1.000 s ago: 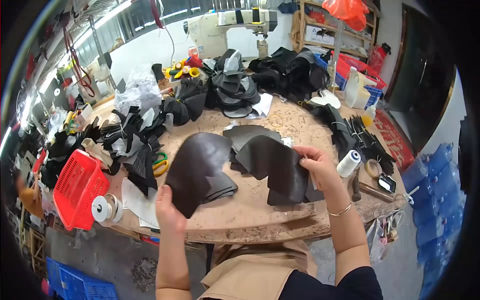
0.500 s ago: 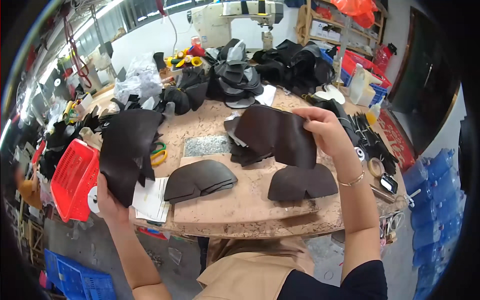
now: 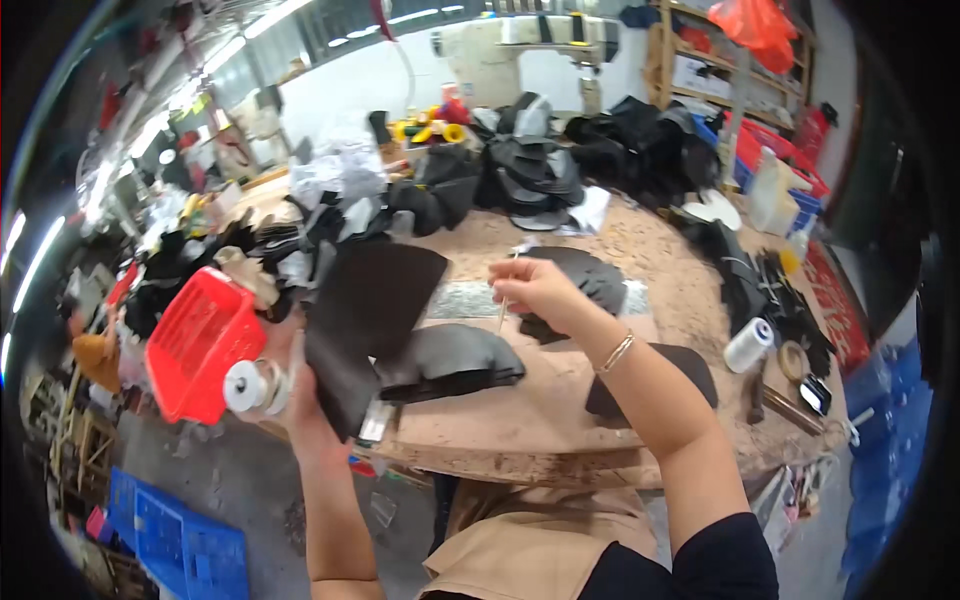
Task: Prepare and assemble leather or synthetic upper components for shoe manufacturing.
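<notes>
Now, basket side: red perforated plastic basket (image 3: 200, 345), with a white flanged spool (image 3: 247, 385) just beside it.
Left hand: left hand (image 3: 313, 410), blurred, clamped on the edge of a dark-brown, curved, leather-like sheet (image 3: 370, 300); swung inward since half a second ago, so the sheet overlaps the middle stack in view.
Middle stack: dark, rounded, layered pieces (image 3: 455, 362) on the pale wooden bench (image 3: 520, 430), partly hidden.
Right hand: right hand (image 3: 545, 295), well apart from the left, fingertips closed on a thin pale stick (image 3: 503, 315). Sheet it held up earlier is out of its grip; dark pieces (image 3: 590, 278) lie behind it, same sheet or not, cannot tell. Judged: handling is down to one sheet.
Right side: dark flat piece (image 3: 680, 380), partly behind the forearm; white thread cone (image 3: 748, 345) beyond.
</notes>
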Tool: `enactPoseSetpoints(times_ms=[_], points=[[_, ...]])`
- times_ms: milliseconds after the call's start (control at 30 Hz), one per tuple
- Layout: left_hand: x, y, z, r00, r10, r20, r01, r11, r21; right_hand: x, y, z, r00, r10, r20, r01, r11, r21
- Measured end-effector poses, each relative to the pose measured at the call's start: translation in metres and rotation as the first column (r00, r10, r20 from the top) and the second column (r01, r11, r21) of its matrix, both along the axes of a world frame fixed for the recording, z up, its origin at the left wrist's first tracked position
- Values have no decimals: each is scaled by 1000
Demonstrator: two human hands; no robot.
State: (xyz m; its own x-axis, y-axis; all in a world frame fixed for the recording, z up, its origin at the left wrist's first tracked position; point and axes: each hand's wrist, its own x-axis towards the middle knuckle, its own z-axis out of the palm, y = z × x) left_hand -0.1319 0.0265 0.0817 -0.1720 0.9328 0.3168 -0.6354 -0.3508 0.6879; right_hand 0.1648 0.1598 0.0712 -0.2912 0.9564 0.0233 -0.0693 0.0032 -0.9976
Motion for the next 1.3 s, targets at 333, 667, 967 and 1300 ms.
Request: enactPoseSetpoints(times_ms=[333, 667, 967, 1300], points=[[218, 59, -50, 653, -757, 10, 676, 577, -457, 203, -159, 5, 677, -733, -66, 705, 620, 343], [273, 75, -73, 146, -265, -953, 433, 884, -179, 191, -191, -78, 498, -796, 344, 735, 598, 318], [248, 56, -38, 199, -596, -778, 579, 712, -397, 201, -184, -70, 618, -777, 119, 764, 629, 144], [131, 27, -54, 336, -66, -939, 344, 937, 57, 106, -184, -51, 871, -454, 187, 395, 874, 284]])
